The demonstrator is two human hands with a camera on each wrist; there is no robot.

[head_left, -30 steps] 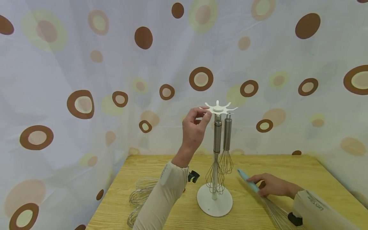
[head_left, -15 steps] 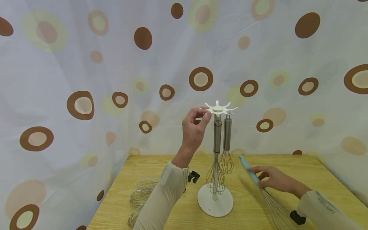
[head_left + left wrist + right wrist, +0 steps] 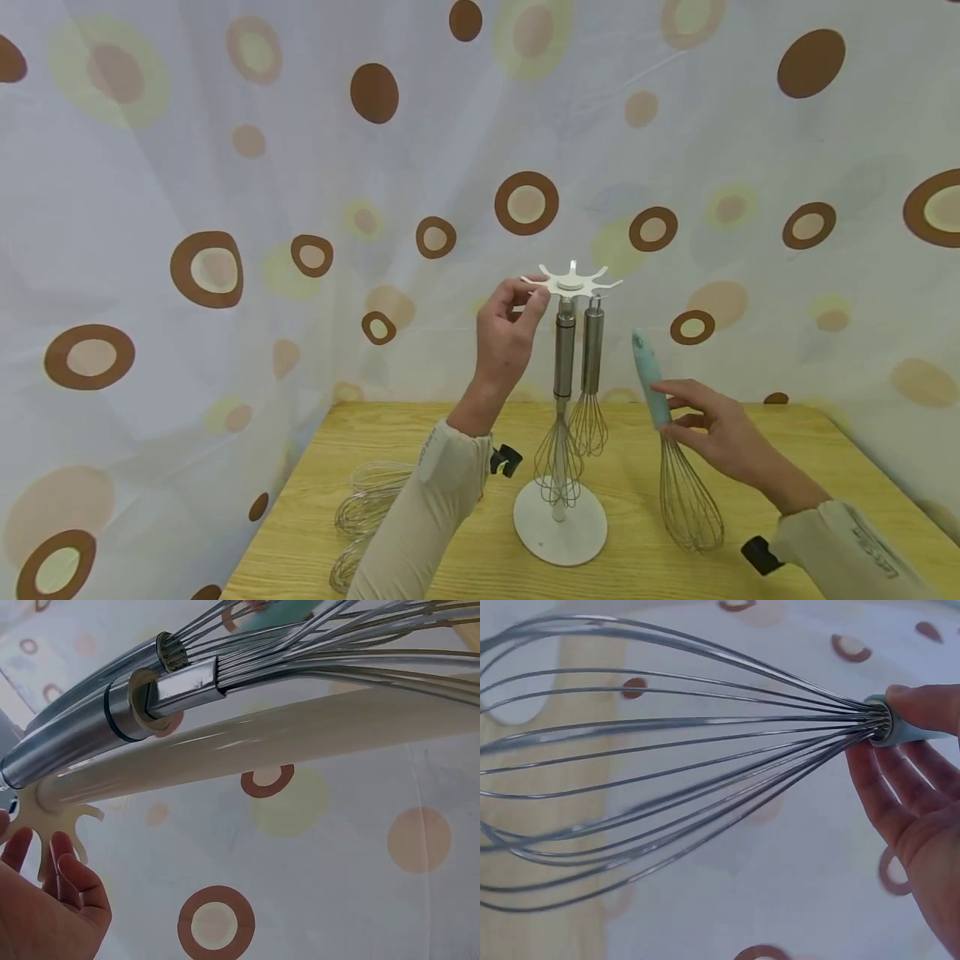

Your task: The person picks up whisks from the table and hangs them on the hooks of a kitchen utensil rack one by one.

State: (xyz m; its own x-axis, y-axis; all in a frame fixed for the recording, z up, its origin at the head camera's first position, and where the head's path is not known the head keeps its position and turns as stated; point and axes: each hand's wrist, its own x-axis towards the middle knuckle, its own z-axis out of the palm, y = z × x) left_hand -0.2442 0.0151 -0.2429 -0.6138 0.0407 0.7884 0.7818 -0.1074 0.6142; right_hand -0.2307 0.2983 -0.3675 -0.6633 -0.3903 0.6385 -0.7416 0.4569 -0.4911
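We see the left hand [image 3: 506, 337] raised at the white whisk stand [image 3: 566, 546], its thumb and forefinger pinching one arm of the star-shaped top [image 3: 570, 285]. From the left wrist we look along the stand's pale pole [image 3: 247, 742], with the fingertips among the curved arms at its end.

Lower and to the right, the right hand [image 3: 723, 433] pinches a balloon whisk [image 3: 673, 467] by its light-blue handle [image 3: 649, 375], thumb on one side and fingers on the other, close to where the wires begin. We find this whisk just to the right of the stand and apart from it, handle end up and leaning toward the stand, wires fanning downward in front of the wooden table [image 3: 300, 517]. We cannot be sure whether its wire tip touches the wood.

From the top hang two whisks with steel handles: the front one [image 3: 565, 358] (a dark ring circles its handle) and the rear one [image 3: 592, 350], just beside it. More wire whisks [image 3: 367, 500] lie on the table near the left sleeve [image 3: 420, 508], which partly hides them. Behind everything we have a curtain [image 3: 300, 150] printed with brown, yellow and peach circles.
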